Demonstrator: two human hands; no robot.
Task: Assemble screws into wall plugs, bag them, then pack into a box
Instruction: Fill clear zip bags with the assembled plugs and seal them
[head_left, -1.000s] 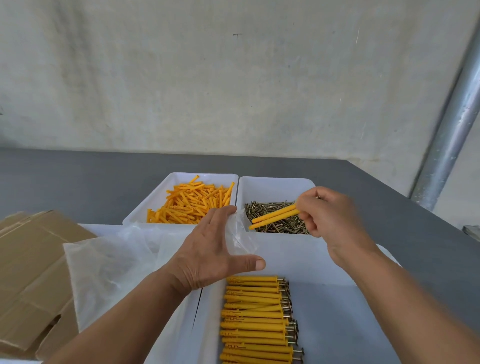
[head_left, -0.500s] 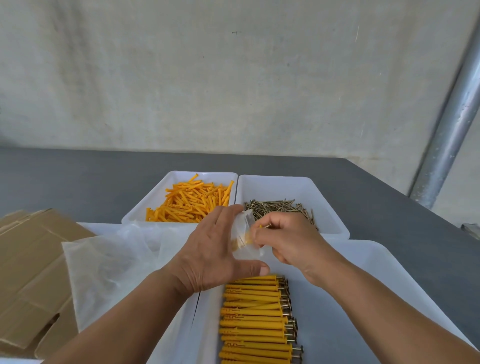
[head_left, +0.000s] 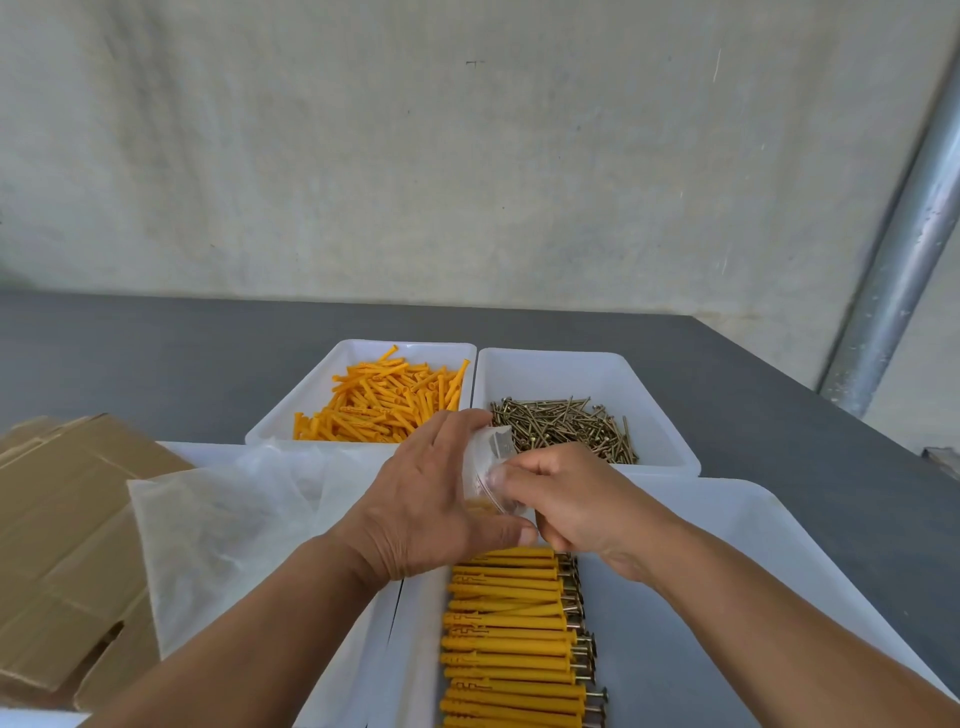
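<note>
bagging step, judged to be in hand. a small clear bag (head_left: 491, 457) is gripped by the left hand (head_left: 431, 499), fingers curled round its side, above the far end of the near tray (head_left: 753, 571). the bag's mouth is pinched by the right hand (head_left: 571, 499). something orange, probably assembled plugs, is seen through the film, though the count is lost to blur. for the next move, it is judged that the contents must be seated fully and the mouth closed before a box is reached for.

containers: a row of assembled plugs (head_left: 511, 634) is held in the near tray, screw heads toward its right side. at the bench's (head_left: 156, 353) far middle, loose wall plugs (head_left: 384, 402) are held in the left tray (head_left: 311, 384) and loose screws (head_left: 569, 428) in the right tray (head_left: 561, 374). spare bags (head_left: 234, 519) and flattened cardboard boxes (head_left: 67, 519) are laid toward the near left edge.
</note>
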